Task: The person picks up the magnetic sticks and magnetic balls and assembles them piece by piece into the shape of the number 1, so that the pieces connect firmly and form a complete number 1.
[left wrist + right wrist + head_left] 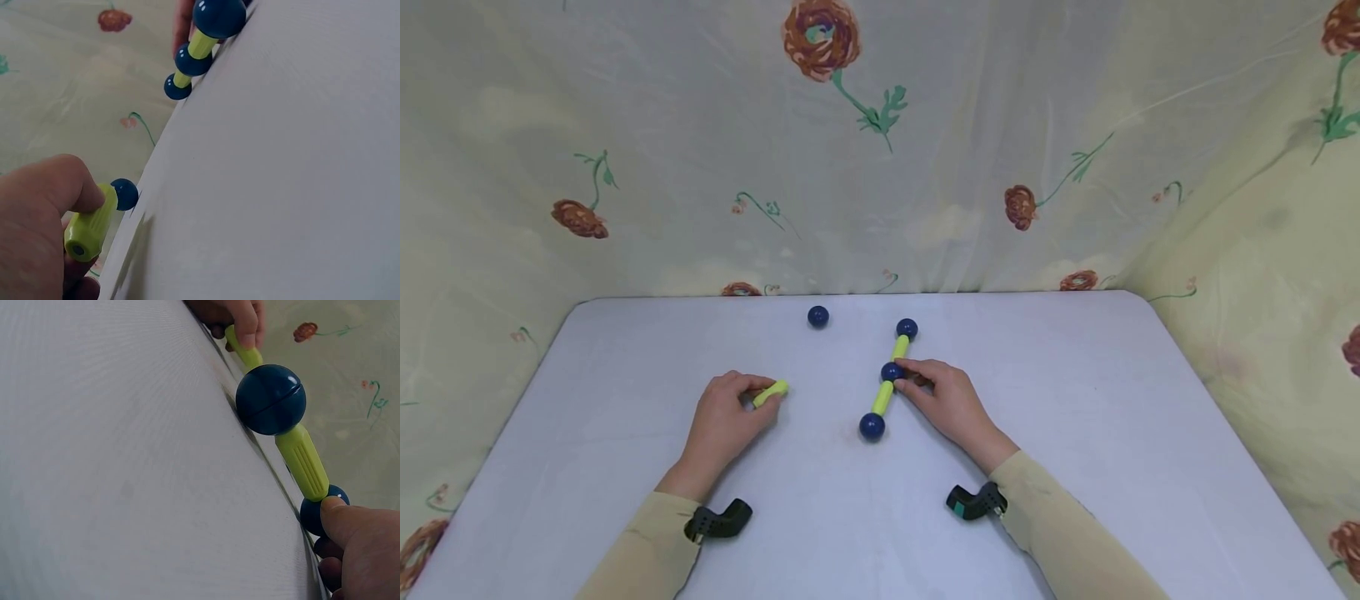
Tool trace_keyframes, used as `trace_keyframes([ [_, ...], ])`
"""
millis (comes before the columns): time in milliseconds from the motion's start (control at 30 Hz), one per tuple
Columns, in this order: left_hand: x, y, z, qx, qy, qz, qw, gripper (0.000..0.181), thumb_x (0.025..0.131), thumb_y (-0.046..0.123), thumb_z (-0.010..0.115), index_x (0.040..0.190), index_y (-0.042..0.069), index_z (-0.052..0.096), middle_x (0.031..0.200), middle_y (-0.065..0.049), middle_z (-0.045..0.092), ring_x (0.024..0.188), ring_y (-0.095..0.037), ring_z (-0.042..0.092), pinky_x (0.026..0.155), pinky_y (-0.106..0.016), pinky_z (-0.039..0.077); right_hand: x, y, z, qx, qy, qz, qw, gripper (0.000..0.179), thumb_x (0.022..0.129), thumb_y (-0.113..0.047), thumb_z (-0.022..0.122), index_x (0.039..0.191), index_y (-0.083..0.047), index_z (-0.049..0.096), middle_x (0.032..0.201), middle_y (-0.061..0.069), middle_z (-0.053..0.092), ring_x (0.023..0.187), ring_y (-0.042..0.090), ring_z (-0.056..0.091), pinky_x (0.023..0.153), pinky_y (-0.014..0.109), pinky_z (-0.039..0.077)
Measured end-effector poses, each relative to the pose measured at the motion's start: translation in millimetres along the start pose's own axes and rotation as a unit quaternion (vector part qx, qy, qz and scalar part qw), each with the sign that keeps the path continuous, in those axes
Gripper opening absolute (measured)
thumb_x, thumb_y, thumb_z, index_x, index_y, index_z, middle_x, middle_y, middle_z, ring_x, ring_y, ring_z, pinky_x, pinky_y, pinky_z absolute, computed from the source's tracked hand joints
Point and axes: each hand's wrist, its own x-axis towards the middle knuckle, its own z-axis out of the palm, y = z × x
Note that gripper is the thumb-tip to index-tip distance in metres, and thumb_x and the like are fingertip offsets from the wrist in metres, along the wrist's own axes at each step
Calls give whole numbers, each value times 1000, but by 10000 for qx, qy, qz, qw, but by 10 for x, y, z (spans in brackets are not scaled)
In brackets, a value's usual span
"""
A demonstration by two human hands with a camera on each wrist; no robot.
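Observation:
My left hand (727, 421) pinches a short yellow-green rod (771, 392) between thumb and fingers, close over the white table. In the left wrist view one end of this rod (89, 228) faces the camera and has a dark round spot. To its right, my right hand (946, 400) holds the middle ball (892, 372) of a straight chain. That chain has a dark blue far ball (907, 329), a near ball (872, 427) and two yellow-green rods linking them through the middle one. The right wrist view shows the ridged near rod (302, 462) running up to my thumb.
A single dark blue ball (817, 317) lies near the table's back edge, left of the chain. The white table (1045, 367) is backed by a flower-patterned cloth (955, 158). Each wrist wears a black camera (718, 519) over a beige sleeve.

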Motion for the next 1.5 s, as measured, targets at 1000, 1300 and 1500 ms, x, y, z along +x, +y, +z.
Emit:
trace_keyframes([
  [1000,-347,366,238,-324,-141,50,9994,18,81,24,80,97,16,75,79,7,59,79,-14,48,67,-33,40,8,-7,2,-7,44,-17,10000,34,94,-30,71,126,-21,69,103,-7,69,88,7,61,78,30,51],
  [1300,-458,474,304,-316,-226,202,9990,18,81,27,80,96,18,76,78,10,59,77,-13,48,65,-32,40,3,-16,-9,-9,71,-6,10000,33,94,-30,71,126,-21,69,104,-6,70,88,7,61,78,30,51],
  [1500,-521,532,366,-195,-246,263,9992,18,80,28,82,94,18,76,75,12,56,76,-12,47,65,-31,40,0,-18,-10,8,59,12,10000,34,94,-30,71,126,-20,69,105,-5,70,88,8,62,78,30,51],
])
